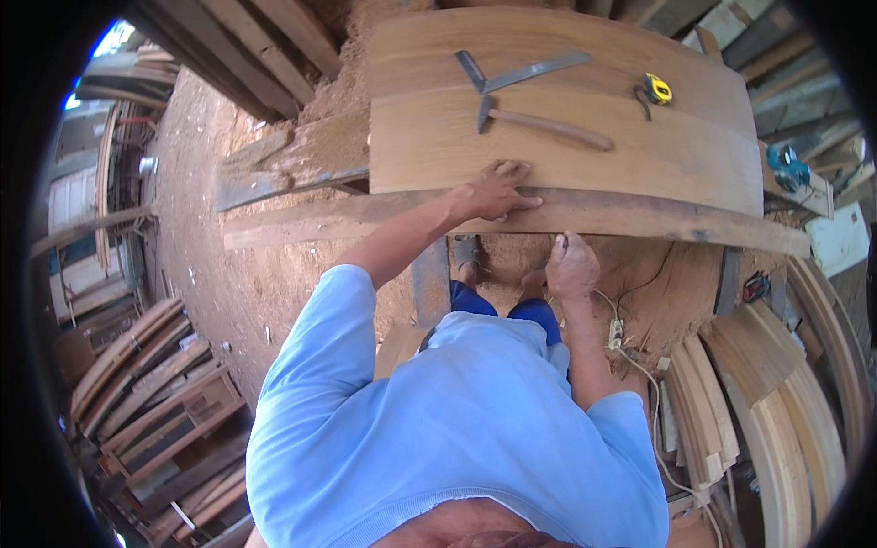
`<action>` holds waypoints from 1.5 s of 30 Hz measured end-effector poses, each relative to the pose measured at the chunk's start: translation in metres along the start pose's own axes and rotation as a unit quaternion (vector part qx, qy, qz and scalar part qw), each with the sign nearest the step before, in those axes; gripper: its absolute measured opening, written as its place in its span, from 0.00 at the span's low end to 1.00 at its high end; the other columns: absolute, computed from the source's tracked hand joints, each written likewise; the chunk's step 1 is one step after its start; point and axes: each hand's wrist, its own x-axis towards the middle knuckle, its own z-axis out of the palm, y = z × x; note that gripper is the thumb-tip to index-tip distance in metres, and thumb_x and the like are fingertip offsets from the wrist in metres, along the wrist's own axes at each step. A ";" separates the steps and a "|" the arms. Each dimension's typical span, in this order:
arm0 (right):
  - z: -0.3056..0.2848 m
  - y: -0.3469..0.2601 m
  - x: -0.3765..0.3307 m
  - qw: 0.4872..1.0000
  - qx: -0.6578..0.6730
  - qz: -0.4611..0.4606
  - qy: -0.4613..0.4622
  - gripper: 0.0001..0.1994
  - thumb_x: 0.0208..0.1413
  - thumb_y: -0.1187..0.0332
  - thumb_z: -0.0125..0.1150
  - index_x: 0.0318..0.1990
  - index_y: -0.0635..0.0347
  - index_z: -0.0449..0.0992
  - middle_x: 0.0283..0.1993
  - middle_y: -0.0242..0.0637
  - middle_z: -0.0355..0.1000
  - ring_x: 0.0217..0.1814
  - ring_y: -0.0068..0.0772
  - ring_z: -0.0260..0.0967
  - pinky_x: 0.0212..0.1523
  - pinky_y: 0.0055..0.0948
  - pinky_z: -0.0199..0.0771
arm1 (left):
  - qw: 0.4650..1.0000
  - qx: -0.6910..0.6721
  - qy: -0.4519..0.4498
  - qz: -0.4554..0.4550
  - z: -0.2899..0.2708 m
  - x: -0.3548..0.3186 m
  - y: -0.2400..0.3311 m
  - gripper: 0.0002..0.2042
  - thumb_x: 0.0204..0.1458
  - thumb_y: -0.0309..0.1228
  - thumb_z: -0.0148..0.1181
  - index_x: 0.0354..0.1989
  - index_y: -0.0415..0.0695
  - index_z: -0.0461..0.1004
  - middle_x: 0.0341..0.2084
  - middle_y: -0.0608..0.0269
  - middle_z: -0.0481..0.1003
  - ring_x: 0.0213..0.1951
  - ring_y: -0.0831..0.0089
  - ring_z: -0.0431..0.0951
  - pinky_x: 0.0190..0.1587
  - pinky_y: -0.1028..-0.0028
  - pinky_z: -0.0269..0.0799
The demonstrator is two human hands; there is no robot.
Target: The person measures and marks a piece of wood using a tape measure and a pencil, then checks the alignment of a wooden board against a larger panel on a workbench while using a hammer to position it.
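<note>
A long, narrow wooden plank (630, 212) lies along the near edge of a wide wooden board (694, 155). My left hand (498, 192) grips the plank from above, its fingers over the far edge and its thumb stretched to the right. Just below the plank's near edge, my right hand (574, 265) is closed in a pinch. A small dark tip shows at its fingers, too little to name. On the board rest a hammer (548, 128) with a wooden handle, a metal try square (534, 71) touching its head, and a yellow tape measure (658, 89).
A teal power tool (787, 169) sits beyond the board's right end. A white cord (653, 388) with a socket block (616, 333) runs along the sawdust-covered floor by my right arm. Curved timber pieces (776, 411) are stacked at the right, more wood (137, 365) at the left.
</note>
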 end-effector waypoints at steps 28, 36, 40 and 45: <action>0.129 -0.172 -0.038 0.841 0.199 -0.445 -0.234 0.19 0.55 0.72 0.59 0.54 0.64 0.70 0.42 0.46 0.74 0.45 0.49 0.69 0.49 0.45 0.68 | 0.950 -0.130 0.044 -0.281 0.013 0.023 0.029 0.16 0.54 0.34 0.56 0.50 0.46 0.80 0.51 0.52 0.74 0.53 0.48 0.71 0.42 0.40 0.74; 0.147 -0.208 -0.039 0.831 0.252 -0.455 -0.195 0.17 0.52 0.77 0.61 0.50 0.65 0.73 0.38 0.45 0.74 0.40 0.47 0.71 0.44 0.43 0.71 | 0.950 -0.128 0.046 -0.280 0.011 0.016 0.028 0.15 0.52 0.33 0.58 0.47 0.46 0.81 0.48 0.51 0.75 0.50 0.48 0.72 0.36 0.43 0.78; 0.154 -0.210 -0.036 0.838 0.232 -0.455 -0.192 0.16 0.52 0.75 0.61 0.50 0.66 0.73 0.37 0.45 0.75 0.40 0.47 0.72 0.44 0.42 0.71 | 0.952 -0.124 0.040 -0.277 0.007 0.014 0.028 0.16 0.53 0.34 0.57 0.50 0.45 0.80 0.50 0.51 0.74 0.51 0.48 0.72 0.37 0.43 0.79; 0.147 -0.205 -0.037 0.860 0.195 -0.437 -0.180 0.15 0.52 0.74 0.61 0.48 0.65 0.74 0.36 0.45 0.75 0.38 0.46 0.72 0.42 0.42 0.72 | 0.953 -0.126 0.026 -0.275 -0.003 0.007 0.030 0.17 0.54 0.34 0.57 0.50 0.45 0.79 0.51 0.51 0.74 0.53 0.47 0.71 0.37 0.44 0.79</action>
